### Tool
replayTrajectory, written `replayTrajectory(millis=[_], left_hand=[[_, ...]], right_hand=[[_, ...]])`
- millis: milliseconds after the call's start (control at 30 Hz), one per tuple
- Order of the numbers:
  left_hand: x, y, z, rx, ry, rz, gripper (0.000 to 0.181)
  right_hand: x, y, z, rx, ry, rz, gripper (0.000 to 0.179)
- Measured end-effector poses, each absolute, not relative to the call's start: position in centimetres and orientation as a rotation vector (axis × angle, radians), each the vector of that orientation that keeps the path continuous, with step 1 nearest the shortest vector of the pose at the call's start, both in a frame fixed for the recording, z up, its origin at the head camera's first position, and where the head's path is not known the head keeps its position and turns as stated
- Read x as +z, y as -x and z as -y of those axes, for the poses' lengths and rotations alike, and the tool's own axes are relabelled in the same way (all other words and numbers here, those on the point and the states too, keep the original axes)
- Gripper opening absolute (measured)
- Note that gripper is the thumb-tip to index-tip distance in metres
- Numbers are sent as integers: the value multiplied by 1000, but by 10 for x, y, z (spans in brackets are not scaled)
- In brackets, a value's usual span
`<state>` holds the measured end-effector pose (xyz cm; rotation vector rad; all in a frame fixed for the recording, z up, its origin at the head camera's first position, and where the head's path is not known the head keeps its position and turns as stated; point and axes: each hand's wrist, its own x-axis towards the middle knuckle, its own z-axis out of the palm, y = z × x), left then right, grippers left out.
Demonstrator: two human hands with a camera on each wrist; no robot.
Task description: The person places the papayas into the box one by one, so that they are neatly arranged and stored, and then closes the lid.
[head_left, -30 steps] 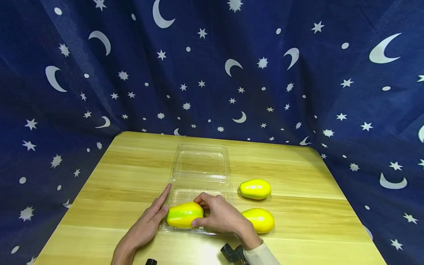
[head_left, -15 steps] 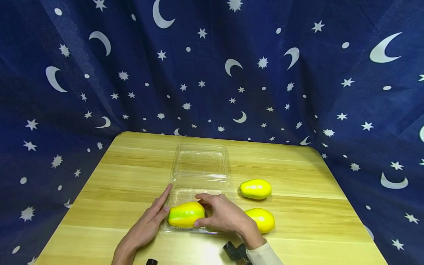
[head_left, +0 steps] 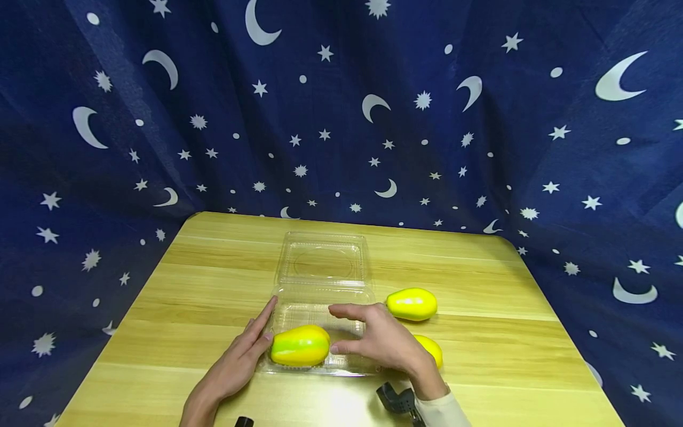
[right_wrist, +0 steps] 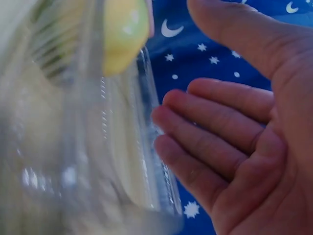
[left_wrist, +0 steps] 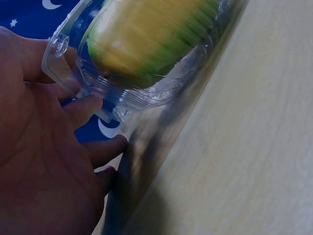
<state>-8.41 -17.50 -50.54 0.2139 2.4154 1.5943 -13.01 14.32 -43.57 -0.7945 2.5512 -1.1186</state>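
One yellow papaya with a green stripe (head_left: 301, 346) lies in the front left of a clear plastic clamshell box (head_left: 352, 363), whose lid (head_left: 322, 261) is folded back. My left hand (head_left: 237, 362) rests along the box's left side with fingers extended, its thumb over the rim by the papaya's narrow end. In the left wrist view, the box's clear wall stands between that hand (left_wrist: 54, 142) and the papaya (left_wrist: 146, 39). My right hand (head_left: 381, 338) is over the box's right half, thumb and fingers apart, holding nothing. The right wrist view shows its straight fingers (right_wrist: 210, 132) beside the box.
Two more yellow papayas sit right of the box: one farther back (head_left: 412, 304), one nearer (head_left: 430, 350) and partly behind my right hand. The wooden table (head_left: 480, 284) backs onto a blue star-and-moon curtain (head_left: 341, 107). A dark wrist device (head_left: 396, 398) is by the right sleeve.
My right hand has let go of the papaya in the box and moved right, its fingers spreading. The papaya shifted slightly right earlier and now lies still. My left hand stays in place.
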Motion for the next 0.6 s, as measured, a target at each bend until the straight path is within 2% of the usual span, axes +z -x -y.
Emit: replayTrajectory(millis=[600], left_hand=[[-508,85,175,1585,-204,-2414,60]], right_hand=[[-424,124,-202,-1345,825,-2591,59]])
